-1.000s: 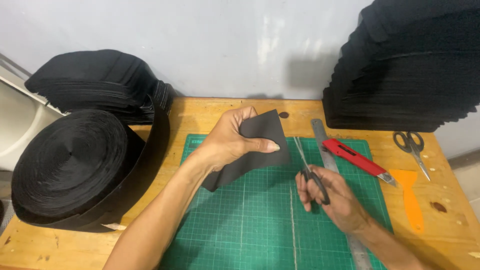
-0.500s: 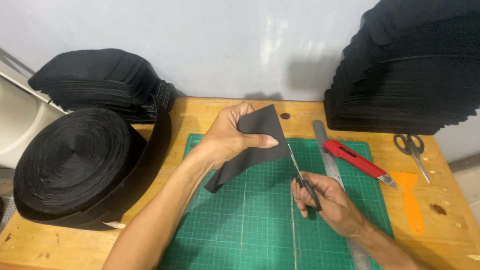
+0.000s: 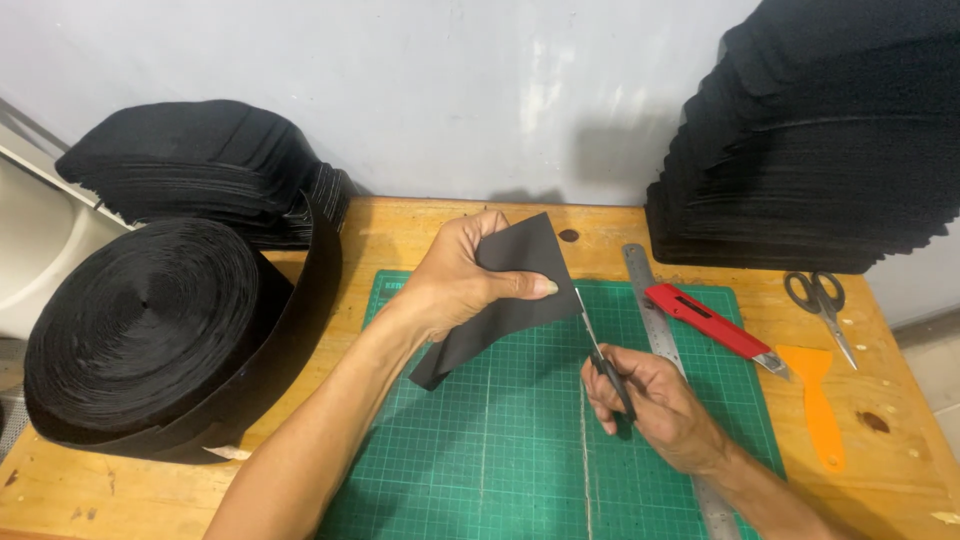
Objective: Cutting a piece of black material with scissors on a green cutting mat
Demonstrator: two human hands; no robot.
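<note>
Black-handled scissors [image 3: 603, 352] sit in the grip of the right hand [image 3: 655, 405], closed round the handles, with the blades pointing up toward the lower right edge of a black piece of sheet material [image 3: 505, 300]; whether the blades touch it cannot be told. The left hand [image 3: 460, 280] lifts that piece clear of the green cutting mat [image 3: 480, 450], thumb pressed across its front and fingers behind, a firm pinch near the upper part. The piece looks thin, light and flexible, holding a flat plane yet likely to bend, so a hold close to the cutting edge would seem to steady it best. Just right of the mat's centre lies a metal ruler [image 3: 650, 310], then a red utility knife [image 3: 712, 322] and an orange scraper [image 3: 815, 400], all close to the working hand. Farther right rests a second pair of scissors [image 3: 822, 305]. On the left of the wooden worktop [image 3: 400, 230] stands a large roll of black strip [image 3: 150, 330], with stacks of black pieces [image 3: 200, 170] behind it and a taller pile [image 3: 820, 140] against the wall at far right.
</note>
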